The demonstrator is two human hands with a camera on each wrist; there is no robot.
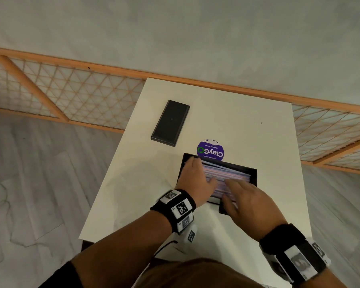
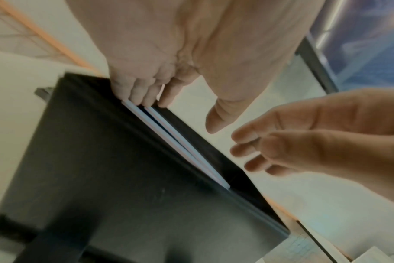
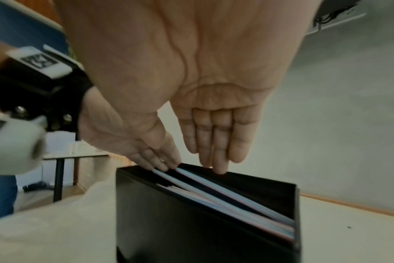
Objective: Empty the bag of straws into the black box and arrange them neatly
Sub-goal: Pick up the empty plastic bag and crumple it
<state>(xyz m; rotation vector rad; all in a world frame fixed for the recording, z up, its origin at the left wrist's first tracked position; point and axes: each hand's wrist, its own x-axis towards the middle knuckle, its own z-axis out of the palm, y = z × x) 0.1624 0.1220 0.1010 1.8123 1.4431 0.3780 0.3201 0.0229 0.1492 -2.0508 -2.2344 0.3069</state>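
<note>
I saw one black box (image 1: 251,173) lying open on the white table (image 1: 237,121), filled with a layer of striped straws (image 1: 222,173) too many and too blurred to count; from the right wrist view, two pale blue ones sat tilted above the rest. My left hand (image 1: 192,181) lay over the box's left end, fingers straight and close together, fingertips (image 3: 162,164) touching the raised straw ends. My right hand (image 1: 249,201) hung over the near side, fingers loosely spread, its middle fingertip at the box's far rim. One black lid (image 1: 170,123) lay apart, further back. One purple round label (image 1: 210,151) sat just behind the box.
</note>
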